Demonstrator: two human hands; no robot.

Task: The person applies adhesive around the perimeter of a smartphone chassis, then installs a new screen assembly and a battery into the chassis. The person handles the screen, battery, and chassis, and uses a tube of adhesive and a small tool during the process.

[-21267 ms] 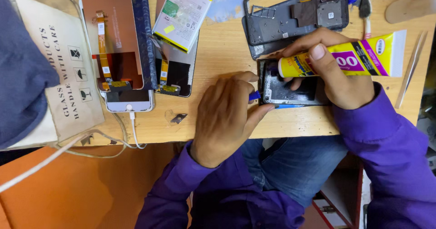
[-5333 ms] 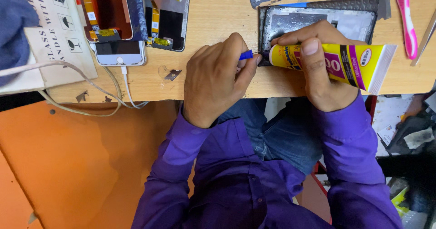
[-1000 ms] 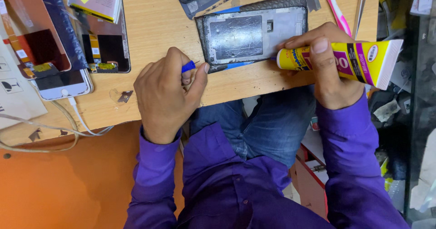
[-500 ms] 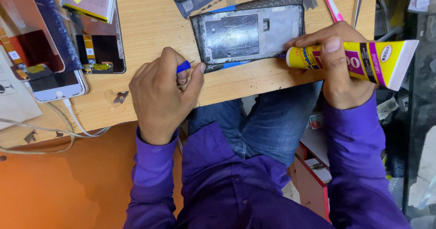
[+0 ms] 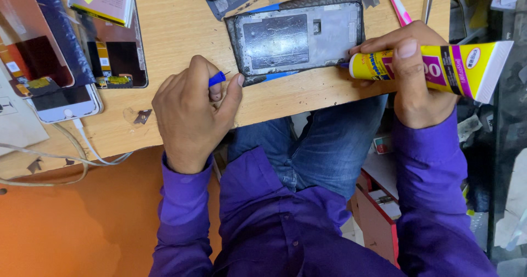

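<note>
Lying flat near the table (image 5: 164, 52) edge, the phone frame (image 5: 299, 38) is steadied at its left corner by the left hand (image 5: 192, 112), in which a small blue cap (image 5: 217, 79) is pinched. A yellow glue tube (image 5: 433, 68) is gripped in the right hand (image 5: 409, 76), nozzle at the frame's right edge. The frame is judged thin, stiff and light, best held by its edges. Phone parts and cables are scattered across the cluttered wooden table.

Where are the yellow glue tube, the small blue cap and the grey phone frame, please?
yellow glue tube (image 5: 439, 68), head view, on the tube's body.
small blue cap (image 5: 217, 79), head view, on its exposed blue side.
grey phone frame (image 5: 299, 38), head view, on its flat metal plate.
</note>
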